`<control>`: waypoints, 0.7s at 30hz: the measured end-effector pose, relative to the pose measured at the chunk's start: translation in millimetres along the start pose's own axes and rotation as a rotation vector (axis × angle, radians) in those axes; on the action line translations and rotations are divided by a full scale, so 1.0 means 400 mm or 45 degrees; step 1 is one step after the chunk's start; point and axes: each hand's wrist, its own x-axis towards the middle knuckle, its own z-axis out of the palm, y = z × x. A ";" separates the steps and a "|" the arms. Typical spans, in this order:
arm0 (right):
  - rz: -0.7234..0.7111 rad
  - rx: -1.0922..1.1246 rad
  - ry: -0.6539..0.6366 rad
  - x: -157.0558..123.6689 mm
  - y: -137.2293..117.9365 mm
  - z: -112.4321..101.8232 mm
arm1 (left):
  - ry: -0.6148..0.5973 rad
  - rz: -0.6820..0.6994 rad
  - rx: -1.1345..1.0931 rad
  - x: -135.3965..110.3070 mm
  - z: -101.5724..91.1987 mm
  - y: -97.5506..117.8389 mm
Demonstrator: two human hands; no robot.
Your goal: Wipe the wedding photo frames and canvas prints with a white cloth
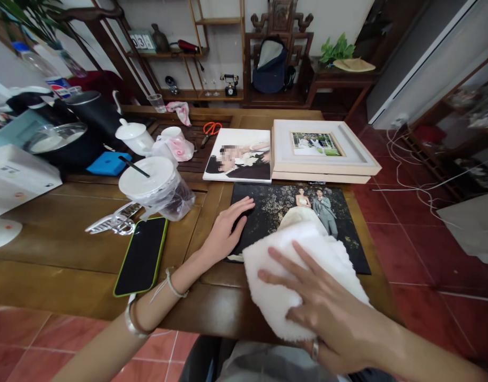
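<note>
A dark wedding photo print (276,207) lies flat on the wooden table (69,239) in front of me. My left hand (224,231) lies flat and open on the print's left edge. Spread fingers of my right hand (319,307) press a white fluffy cloth (295,265) onto the print's near part. The cloth hides the print's lower middle.
Behind the print lie a second photo print (240,155) and a framed photo (321,151). A phone in a green case (142,254), a hair clip (114,223), a lidded plastic cup (158,188), orange scissors (210,130) and tea ware (134,137) sit to the left.
</note>
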 end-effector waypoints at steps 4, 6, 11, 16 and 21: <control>-0.008 -0.043 0.104 -0.013 0.017 -0.003 | -0.004 0.012 0.002 0.002 0.001 0.000; 0.068 -0.124 0.187 -0.005 0.052 -0.013 | -0.009 0.015 0.007 0.003 0.001 0.001; 0.344 -0.314 0.342 0.049 0.164 -0.057 | -0.004 0.024 0.020 0.003 0.001 0.001; 0.514 -0.421 0.390 0.127 0.206 -0.080 | -0.011 0.012 -0.002 0.001 0.000 0.000; 0.394 -0.412 0.294 0.159 0.153 -0.049 | -0.022 -0.011 -0.099 -0.004 -0.007 0.008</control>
